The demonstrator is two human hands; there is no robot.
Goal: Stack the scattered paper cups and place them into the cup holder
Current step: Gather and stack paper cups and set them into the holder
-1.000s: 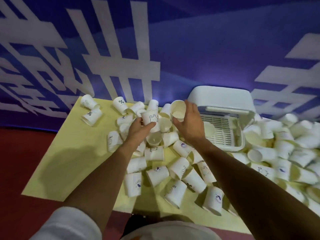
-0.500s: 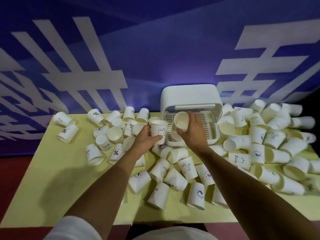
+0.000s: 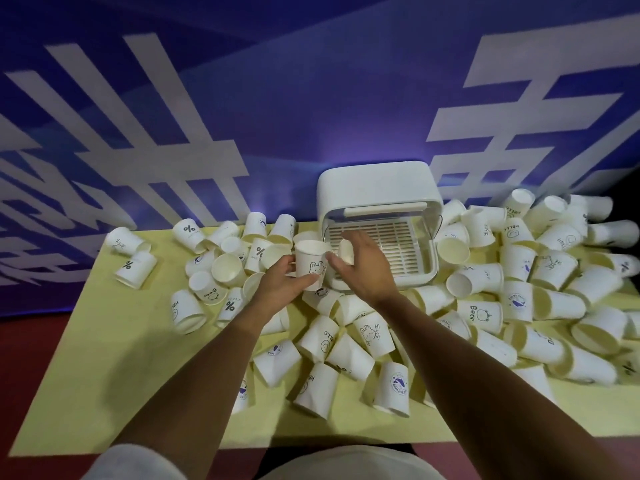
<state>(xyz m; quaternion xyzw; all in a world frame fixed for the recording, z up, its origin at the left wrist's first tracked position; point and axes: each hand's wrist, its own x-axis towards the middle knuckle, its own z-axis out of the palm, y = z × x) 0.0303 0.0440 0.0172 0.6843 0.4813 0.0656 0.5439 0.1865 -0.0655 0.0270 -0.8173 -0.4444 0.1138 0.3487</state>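
The left hand [image 3: 284, 289] has its grip clamped on an upright bunny cup [image 3: 311, 263], just beside the white holder [image 3: 374, 188]; the right hand [image 3: 365, 271] has its grip around a second cup [image 3: 346, 251], mostly hidden, at the holder's open front; other cups [image 3: 346, 355] lie scattered on the yellow desk [image 3: 69, 358].

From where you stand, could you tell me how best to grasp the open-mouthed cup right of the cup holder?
I'd pinch the rim of the open-mouthed cup, thumb inside, fingers outside, coming from the near side, since its mouth tilts that way.
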